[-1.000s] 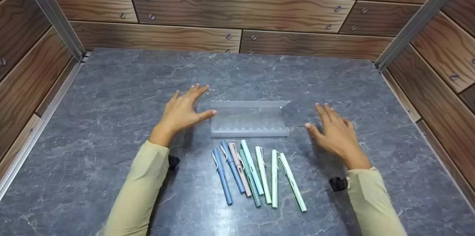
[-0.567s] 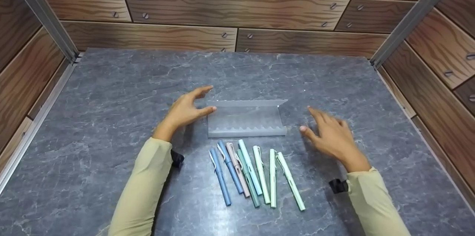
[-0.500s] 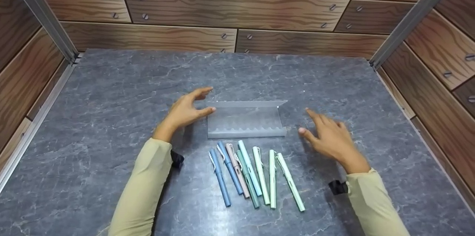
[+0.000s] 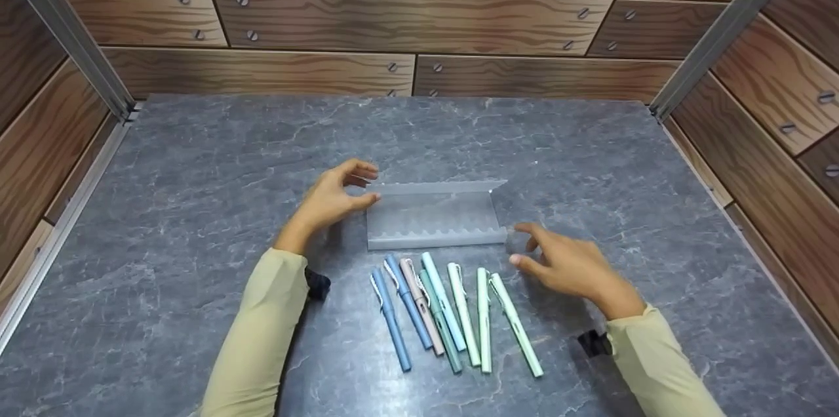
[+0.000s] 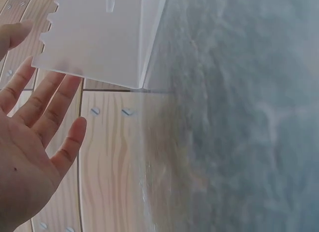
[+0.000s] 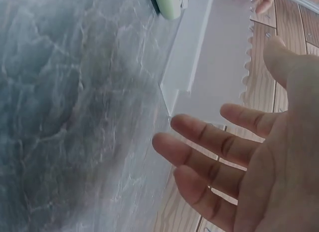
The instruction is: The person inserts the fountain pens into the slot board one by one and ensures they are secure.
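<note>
A translucent plastic pen rack (image 4: 432, 212) with scalloped edges lies in the middle of the table in the head view. At its left end is my left hand (image 4: 333, 199), thumb and fingers apart; whether they touch the rack I cannot tell. In the left wrist view, some fingertips (image 5: 70, 82) overlap the rack's edge (image 5: 94, 47). Off the front right corner my right hand (image 4: 565, 265) hovers with loosely bent fingers and holds nothing. Several capped pens lie in front of the rack, from a blue pen (image 4: 391, 322) through a grey-mauve pen (image 4: 423, 309) to a pale green pen (image 4: 518, 326).
The grey marbled table (image 4: 229, 141) is bounded by wood-patterned panels (image 4: 314, 17) at the back and sides. Metal posts (image 4: 727, 37) stand at the back corners. A dark wrist strap (image 4: 318, 285) sits below each sleeve.
My right hand has moved left and nearer the front, toward the rack's front right corner. The left hand's fingers have bent more and come closer to the rack's left end. Rack and pens stay put.
</note>
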Available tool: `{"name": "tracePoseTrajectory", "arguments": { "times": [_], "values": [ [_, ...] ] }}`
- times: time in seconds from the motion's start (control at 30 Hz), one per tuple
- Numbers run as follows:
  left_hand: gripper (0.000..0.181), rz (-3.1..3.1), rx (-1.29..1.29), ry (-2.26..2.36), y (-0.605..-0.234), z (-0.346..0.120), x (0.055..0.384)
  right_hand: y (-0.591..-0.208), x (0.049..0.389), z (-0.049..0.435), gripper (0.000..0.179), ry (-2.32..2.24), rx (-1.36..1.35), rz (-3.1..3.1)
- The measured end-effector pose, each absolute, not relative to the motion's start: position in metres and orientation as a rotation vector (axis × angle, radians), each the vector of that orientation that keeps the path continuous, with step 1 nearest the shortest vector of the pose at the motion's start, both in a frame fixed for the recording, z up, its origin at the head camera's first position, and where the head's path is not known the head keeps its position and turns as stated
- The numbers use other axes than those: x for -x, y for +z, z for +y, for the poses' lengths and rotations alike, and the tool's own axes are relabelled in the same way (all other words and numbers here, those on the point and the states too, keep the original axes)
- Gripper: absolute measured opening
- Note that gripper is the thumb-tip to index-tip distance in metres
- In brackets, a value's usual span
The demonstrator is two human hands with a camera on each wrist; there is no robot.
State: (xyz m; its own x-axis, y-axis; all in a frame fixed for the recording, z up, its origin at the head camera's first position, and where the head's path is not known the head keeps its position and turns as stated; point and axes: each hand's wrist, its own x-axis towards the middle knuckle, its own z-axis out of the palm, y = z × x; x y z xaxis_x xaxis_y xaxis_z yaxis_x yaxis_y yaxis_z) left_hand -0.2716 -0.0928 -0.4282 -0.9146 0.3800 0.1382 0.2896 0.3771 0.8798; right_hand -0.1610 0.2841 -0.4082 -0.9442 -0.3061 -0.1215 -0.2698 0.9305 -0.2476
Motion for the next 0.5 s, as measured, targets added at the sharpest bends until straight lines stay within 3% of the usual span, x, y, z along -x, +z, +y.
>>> {"name": "tracePoseTrajectory", "arguments": {
  "times": [0.5],
  "values": [
    [0.035, 2.449, -0.638, 1.744, -0.434, -0.093, 0.275, -0.422, 0.151, 0.273, 0.063, -0.5, 0.61, 2.743]
  ]
}}
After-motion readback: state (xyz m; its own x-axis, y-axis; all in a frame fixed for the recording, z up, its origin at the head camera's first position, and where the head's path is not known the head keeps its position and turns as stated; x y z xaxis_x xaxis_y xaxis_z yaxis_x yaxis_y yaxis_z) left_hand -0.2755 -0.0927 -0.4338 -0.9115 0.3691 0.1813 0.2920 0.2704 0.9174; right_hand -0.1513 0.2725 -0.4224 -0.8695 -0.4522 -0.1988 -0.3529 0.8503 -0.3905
